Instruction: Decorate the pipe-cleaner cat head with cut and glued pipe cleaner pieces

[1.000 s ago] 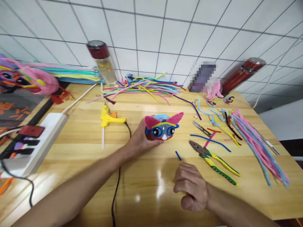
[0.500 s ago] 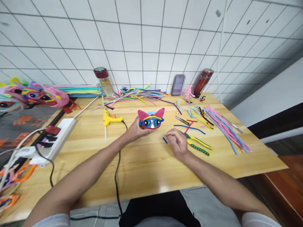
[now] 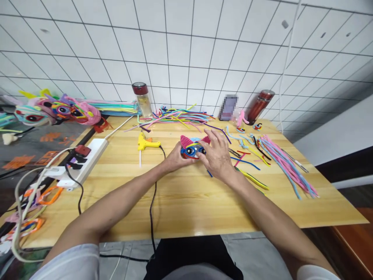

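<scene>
A small pipe-cleaner animal head [image 3: 190, 146] with pink ears and blue-rimmed eyes rests on the wooden table [image 3: 180, 202]. My left hand [image 3: 175, 158] grips it from the left side, fingers curled round it. My right hand [image 3: 215, 154] reaches over its right side with fingers spread, touching the right ear and face. A short blue pipe-cleaner piece [image 3: 209, 174] lies just under my right wrist.
A yellow glue gun [image 3: 145, 144] with a black cord lies left of the head. Pliers [image 3: 256, 181], small snips and loose pipe cleaners [image 3: 279, 159] lie to the right. A power strip [image 3: 84, 161] sits at left; bottles [image 3: 142, 99], a phone and more pipe cleaners line the wall.
My right hand rose from the table by the blue piece and moved up-left onto the head's right side. My left hand kept its grip. The camera pulled back.
</scene>
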